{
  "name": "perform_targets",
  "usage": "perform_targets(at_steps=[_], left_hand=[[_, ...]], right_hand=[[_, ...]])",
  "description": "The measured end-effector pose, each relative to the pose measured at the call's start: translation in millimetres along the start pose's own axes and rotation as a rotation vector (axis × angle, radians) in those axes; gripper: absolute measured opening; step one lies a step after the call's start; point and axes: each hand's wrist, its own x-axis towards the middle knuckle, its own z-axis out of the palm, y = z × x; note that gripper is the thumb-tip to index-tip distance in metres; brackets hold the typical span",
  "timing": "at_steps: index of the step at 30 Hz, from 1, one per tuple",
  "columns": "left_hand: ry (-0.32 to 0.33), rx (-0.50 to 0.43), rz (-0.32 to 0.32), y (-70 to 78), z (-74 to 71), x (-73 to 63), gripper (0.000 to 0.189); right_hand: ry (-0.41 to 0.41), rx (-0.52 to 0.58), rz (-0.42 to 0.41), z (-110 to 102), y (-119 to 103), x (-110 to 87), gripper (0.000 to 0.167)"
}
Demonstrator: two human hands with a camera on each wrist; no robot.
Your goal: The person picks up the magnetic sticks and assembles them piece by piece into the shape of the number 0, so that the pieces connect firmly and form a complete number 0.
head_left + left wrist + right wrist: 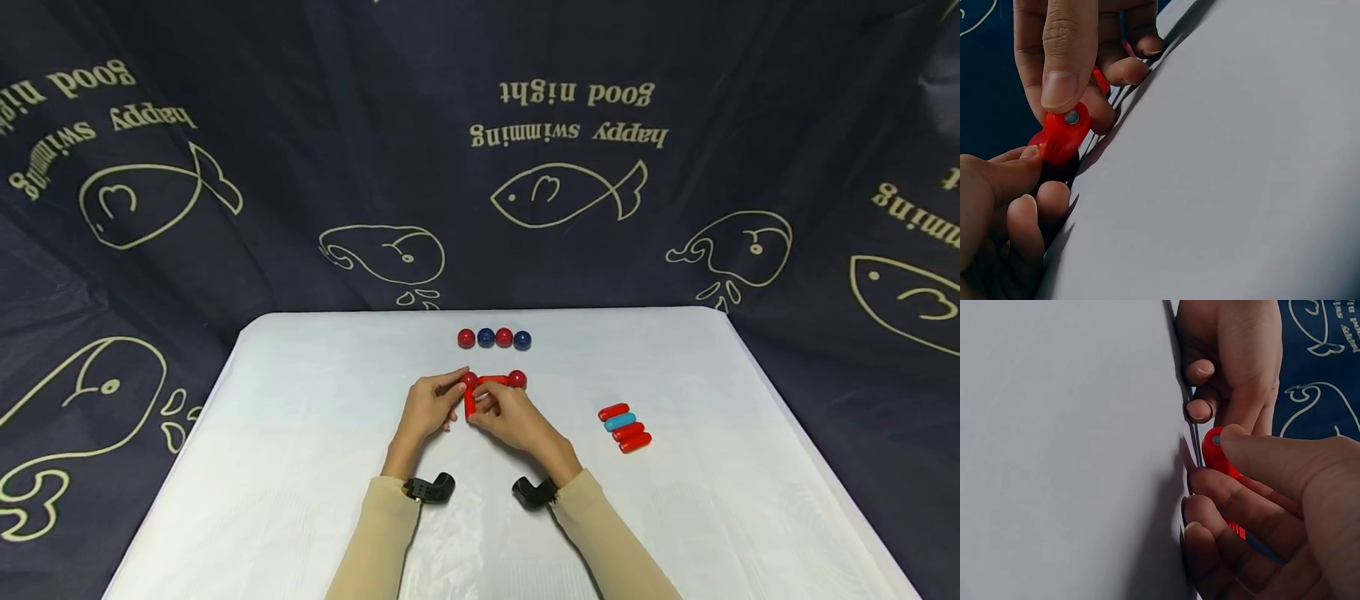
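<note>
My left hand (427, 407) pinches a dark red ball (470, 379) between thumb and fingers. With thumb and forefinger, my right hand (517, 412) holds the near end of a red rod (470, 402), which points from that ball towards me. A small metal disc shows in the rod's end in the left wrist view, beside the right thumb (1063, 81). Another red rod (492, 379) runs right from the held ball to a second red ball (517, 379), making an L shape. The right hand's fingers partly cover this second rod.
Behind the hands, red and dark blue balls (486, 337) stand in a row near the table's far edge. To the right lie several short rods (628, 432), red ones and a light blue one (620, 422). The white table (300, 467) meets a dark printed curtain (465, 267).
</note>
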Motion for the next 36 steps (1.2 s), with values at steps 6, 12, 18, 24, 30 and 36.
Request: perform_targets(at_steps=[6,12,18,24,30,36], left_hand=[[-0.002,0.002,-0.006,0.3,0.4,0.4,0.034],[-0.012,-0.02,-0.013,2.4,1.2,1.4,0.034],[-0.028,-0.023,-0.019,1.6,3.7,2.1,0.034],[-0.019,-0.019,-0.016,1.2,3.7,2.0,0.033],[-0.028,-0.024,-0.006,1.3,1.9,3.9,0.033],[-0.018,-0.026,-0.006,0.0,-1.7,3.2,0.033]], right_hand=[[-0.004,0.004,0.003,0,-1,0.0,0.03],[-0.032,-0.01,0.003,-10,-1,2.7,0.028],[-0.048,-0.022,0.032,-38,3,11.9,0.025],[-0.004,-0.072,0.061,-74,10,26.6,0.029],[0.083,-0.098,0.079,-100,31,43.0,0.027],[0.103,-0.106,0.165,-106,55,57.7,0.034]])
